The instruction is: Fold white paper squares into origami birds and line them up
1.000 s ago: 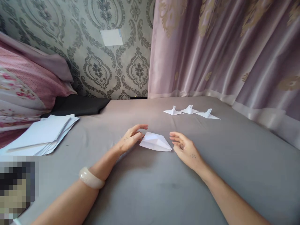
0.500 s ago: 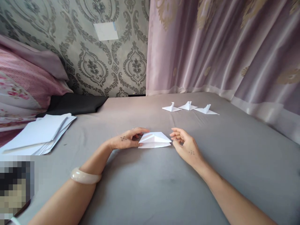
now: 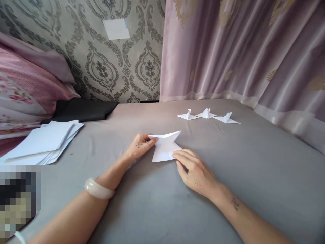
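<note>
A partly folded sheet of white paper [image 3: 166, 147] stands opened out between my hands, its far edge raised and its near part low over the grey cloth. My left hand [image 3: 141, 145] pinches its far left corner, with the thumb on the near face and the fingers behind. At the near right corner, my right hand [image 3: 194, 169] has its fingertips on the paper, fingers stretched out and the thumb below. Whether that thumb touches the sheet I cannot tell.
Three folded paper birds [image 3: 207, 114] stand in a row at the back right. A stack of white paper [image 3: 43, 140] lies at the left, beside a black folded item [image 3: 83, 110]. Curtains [image 3: 215, 51] hang behind the grey-covered surface [image 3: 254, 162].
The folded paper has been opened out, its far flap lifted up. My left hand moved away from me with the far corner; my right hand came in and down onto the near right corner.
</note>
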{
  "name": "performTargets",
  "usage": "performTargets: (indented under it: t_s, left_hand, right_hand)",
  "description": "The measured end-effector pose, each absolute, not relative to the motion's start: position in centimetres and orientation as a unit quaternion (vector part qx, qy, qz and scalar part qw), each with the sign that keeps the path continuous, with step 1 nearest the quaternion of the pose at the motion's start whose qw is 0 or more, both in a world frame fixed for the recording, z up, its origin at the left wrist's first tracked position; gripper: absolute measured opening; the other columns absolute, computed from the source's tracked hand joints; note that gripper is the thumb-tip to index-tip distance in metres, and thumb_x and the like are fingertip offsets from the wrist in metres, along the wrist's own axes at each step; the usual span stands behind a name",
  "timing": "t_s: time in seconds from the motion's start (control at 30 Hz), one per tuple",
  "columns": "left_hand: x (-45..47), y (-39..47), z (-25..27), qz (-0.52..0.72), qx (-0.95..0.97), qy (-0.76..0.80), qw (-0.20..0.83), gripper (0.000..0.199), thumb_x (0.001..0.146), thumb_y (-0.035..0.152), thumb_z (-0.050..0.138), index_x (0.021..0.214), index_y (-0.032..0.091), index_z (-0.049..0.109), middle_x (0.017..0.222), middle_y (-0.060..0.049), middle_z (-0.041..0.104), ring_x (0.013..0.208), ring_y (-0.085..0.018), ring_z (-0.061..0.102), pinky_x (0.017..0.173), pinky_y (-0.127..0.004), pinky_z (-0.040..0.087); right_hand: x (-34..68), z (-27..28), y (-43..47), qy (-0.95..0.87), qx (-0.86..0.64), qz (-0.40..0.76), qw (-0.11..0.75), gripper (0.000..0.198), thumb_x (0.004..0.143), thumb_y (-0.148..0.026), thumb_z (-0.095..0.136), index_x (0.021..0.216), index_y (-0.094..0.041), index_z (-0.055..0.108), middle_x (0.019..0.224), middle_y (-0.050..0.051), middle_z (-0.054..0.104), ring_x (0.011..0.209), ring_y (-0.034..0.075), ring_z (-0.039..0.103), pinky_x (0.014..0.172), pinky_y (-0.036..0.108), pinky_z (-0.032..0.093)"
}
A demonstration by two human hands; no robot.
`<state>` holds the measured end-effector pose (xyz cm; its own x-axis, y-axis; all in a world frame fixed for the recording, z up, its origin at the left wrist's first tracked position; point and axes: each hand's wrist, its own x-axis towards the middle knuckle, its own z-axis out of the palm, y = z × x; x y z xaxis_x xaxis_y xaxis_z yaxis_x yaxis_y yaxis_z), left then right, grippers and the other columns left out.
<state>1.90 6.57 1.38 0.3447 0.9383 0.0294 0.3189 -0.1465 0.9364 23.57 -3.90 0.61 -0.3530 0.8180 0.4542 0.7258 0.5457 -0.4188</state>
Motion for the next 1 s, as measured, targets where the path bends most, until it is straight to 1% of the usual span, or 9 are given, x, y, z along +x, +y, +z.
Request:
performTargets:
  t_s: [0.13, 0.27, 0.37, 0.43, 0.57, 0.67, 0.77, 0.9, 1.0]
  left_hand:
    - [1.2, 7.0, 0.6, 0.379, 0.640, 0.518, 0.423, 0.050, 0.077, 0.043, 0.067, 0.117, 0.014, 0.060, 0.059, 0.002, 0.058, 0.054, -0.015, 0.053, 0.054, -0.024, 0.040]
    - [1.0, 7.3, 0.2, 0.388, 0.660, 0.580, 0.279, 0.058, 0.073, 0.037, 0.069, 0.125, 0.017, 0.051, 0.091, -0.007, 0.064, 0.078, -0.021, 0.060, 0.072, -0.033, 0.047]
    - [2.2, 5.7, 1.6, 0.400, 0.709, 0.577, 0.063, 0.049, 0.079, 0.030, 0.063, 0.123, 0.016, 0.051, 0.115, -0.015, 0.057, 0.106, -0.031, 0.054, 0.092, -0.047, 0.041]
    - [3.7, 3.5, 2.8, 0.384, 0.757, 0.528, -0.007, 0.030, 0.087, 0.026, 0.053, 0.116, 0.018, 0.054, 0.116, -0.015, 0.057, 0.110, -0.031, 0.051, 0.095, -0.047, 0.039]
    - [6.5, -1.5, 3.4, 0.211, 0.890, 0.392, 0.095, 0.018, 0.088, 0.015, 0.041, 0.096, 0.020, 0.056, 0.092, -0.009, 0.062, 0.085, -0.024, 0.057, 0.075, -0.035, 0.048]
    - [7.3, -3.0, 2.1, 0.179, 0.917, 0.334, 0.122, 0.028, 0.081, 0.009, 0.042, 0.104, 0.019, 0.054, 0.099, -0.011, 0.059, 0.099, -0.028, 0.055, 0.085, -0.041, 0.048]
    - [7.0, -2.2, 0.9, 0.194, 0.917, 0.333, 0.105, 0.035, 0.081, 0.007, 0.041, 0.114, 0.017, 0.050, 0.110, -0.013, 0.057, 0.112, -0.030, 0.050, 0.098, -0.050, 0.042]
    - [6.3, -0.7, 0.9, 0.141, 0.923, 0.348, 0.091, 0.029, 0.085, 0.005, 0.036, 0.107, 0.016, 0.052, 0.109, -0.014, 0.058, 0.109, -0.029, 0.052, 0.093, -0.045, 0.047]
    - [6.3, -0.4, 1.5, 0.081, 0.933, 0.341, 0.085, 0.033, 0.078, 0.000, 0.038, 0.103, 0.014, 0.055, 0.107, -0.015, 0.060, 0.108, -0.030, 0.054, 0.090, -0.042, 0.047]
  right_hand:
    - [23.2, 0.8, -4.5, -0.846, -0.469, 0.069, 0.244, 0.029, 0.093, -0.015, 0.043, 0.112, -0.021, 0.064, 0.115, 0.009, 0.068, 0.108, 0.025, 0.059, 0.091, 0.043, 0.046]
    - [23.2, 1.0, -4.7, -0.847, -0.472, 0.078, 0.232, 0.029, 0.094, -0.018, 0.044, 0.116, -0.021, 0.063, 0.120, 0.008, 0.066, 0.111, 0.025, 0.057, 0.092, 0.044, 0.045]
    - [23.2, 1.0, -4.6, -0.842, -0.478, 0.087, 0.233, 0.029, 0.094, -0.018, 0.043, 0.116, -0.022, 0.062, 0.120, 0.008, 0.066, 0.109, 0.025, 0.058, 0.090, 0.043, 0.046]
    - [23.2, 1.0, -4.5, -0.835, -0.486, 0.100, 0.237, 0.030, 0.093, -0.016, 0.042, 0.115, -0.021, 0.062, 0.118, 0.008, 0.066, 0.107, 0.024, 0.058, 0.090, 0.043, 0.047]
    - [23.5, 0.6, -4.0, -0.816, -0.492, 0.140, 0.268, 0.049, 0.085, -0.006, 0.038, 0.129, -0.021, 0.052, 0.125, 0.009, 0.062, 0.114, 0.023, 0.057, 0.094, 0.042, 0.048]
    - [24.0, 0.2, -3.7, -0.777, -0.523, 0.180, 0.301, 0.062, 0.082, -0.006, 0.037, 0.142, -0.023, 0.039, 0.133, 0.010, 0.057, 0.116, 0.021, 0.058, 0.098, 0.041, 0.048]
    - [24.5, -0.1, -3.4, -0.728, -0.556, 0.241, 0.319, 0.062, 0.082, -0.007, 0.037, 0.141, -0.026, 0.040, 0.125, 0.009, 0.063, 0.113, 0.018, 0.061, 0.097, 0.040, 0.049]
    - [24.8, -0.3, -3.0, -0.678, -0.572, 0.307, 0.345, 0.054, 0.083, -0.007, 0.039, 0.133, -0.026, 0.047, 0.122, 0.009, 0.065, 0.114, 0.018, 0.062, 0.093, 0.037, 0.051]
    - [24.9, 0.0, -2.4, -0.646, -0.570, 0.335, 0.380, 0.048, 0.081, -0.007, 0.040, 0.124, -0.024, 0.053, 0.124, 0.009, 0.064, 0.105, 0.017, 0.066, 0.087, 0.033, 0.053]
